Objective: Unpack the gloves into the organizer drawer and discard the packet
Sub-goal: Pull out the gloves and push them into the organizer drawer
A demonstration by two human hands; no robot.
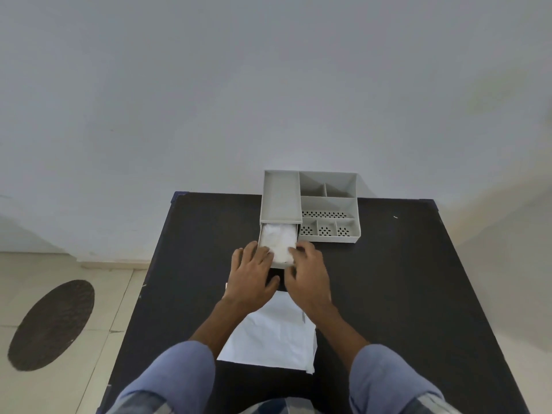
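A grey desk organizer point(328, 201) stands at the far middle of the black table. Its drawer point(280, 265) is pulled out toward me on the left side. White gloves point(279, 242) lie bunched inside the drawer. My left hand point(251, 276) rests at the drawer's front left corner, fingers on the gloves' edge. My right hand point(307, 273) is at the front right corner, fingertips touching the gloves and thumb near the drawer front. The flat white packet point(271, 339) lies on the table between my forearms, partly hidden by them.
The black table point(418, 294) stretches right and left of the organizer. A pale wall rises just behind it. Tiled floor with a dark oval mat point(50, 324) lies to the left. The organizer's open compartments point(325, 231) hold nothing visible.
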